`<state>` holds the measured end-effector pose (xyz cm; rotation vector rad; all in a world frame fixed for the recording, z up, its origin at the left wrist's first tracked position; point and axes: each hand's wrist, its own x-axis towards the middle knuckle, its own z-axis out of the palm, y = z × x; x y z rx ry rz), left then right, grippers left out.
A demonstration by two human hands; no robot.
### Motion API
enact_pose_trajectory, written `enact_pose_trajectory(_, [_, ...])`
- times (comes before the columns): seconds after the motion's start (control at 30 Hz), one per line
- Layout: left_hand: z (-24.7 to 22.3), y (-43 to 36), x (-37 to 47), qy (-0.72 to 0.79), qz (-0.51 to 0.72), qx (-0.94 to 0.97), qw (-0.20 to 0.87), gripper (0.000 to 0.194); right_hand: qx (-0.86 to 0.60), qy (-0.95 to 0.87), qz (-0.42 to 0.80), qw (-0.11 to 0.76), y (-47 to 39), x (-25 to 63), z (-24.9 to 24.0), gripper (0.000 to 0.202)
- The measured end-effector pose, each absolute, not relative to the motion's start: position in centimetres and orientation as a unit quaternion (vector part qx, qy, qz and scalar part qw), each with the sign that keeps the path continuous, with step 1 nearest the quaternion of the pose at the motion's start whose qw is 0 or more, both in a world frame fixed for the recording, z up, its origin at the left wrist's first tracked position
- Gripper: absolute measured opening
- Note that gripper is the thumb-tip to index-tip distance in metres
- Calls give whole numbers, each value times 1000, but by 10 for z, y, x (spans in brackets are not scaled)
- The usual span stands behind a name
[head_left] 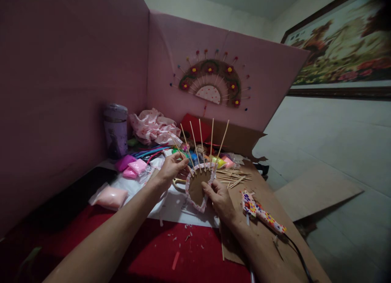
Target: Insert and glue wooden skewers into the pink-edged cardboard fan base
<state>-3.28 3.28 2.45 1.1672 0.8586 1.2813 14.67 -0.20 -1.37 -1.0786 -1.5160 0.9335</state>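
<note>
My right hand (218,195) is closed on the lower right edge of a cardboard piece (198,188) with a pale, fabric-like border. Several thin wooden sticks (211,140) fan upward from its top edge. My left hand (172,169) pinches the leftmost stick (174,142), whose lower end lies by the piece's upper left edge. Scissors (178,184), partly hidden, lie behind the left hand. To the right of the right hand rests a flower-patterned glue gun (261,213) with a black cord.
Loose sticks (233,177) lie on cardboard at the right. Pink packets (136,168), a peach packet (110,196) and a purple tumbler (116,130) stand or lie at the left. Behind, a decorated fan (214,81) is on the pink panel. Scraps dot the red cloth (152,250).
</note>
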Motion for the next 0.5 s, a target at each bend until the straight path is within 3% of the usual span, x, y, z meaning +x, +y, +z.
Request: enact_pose_trajectory(0.5, [26,30,-32,369,544,504,561,46,-446,-644,371,499,2,150,-21,37])
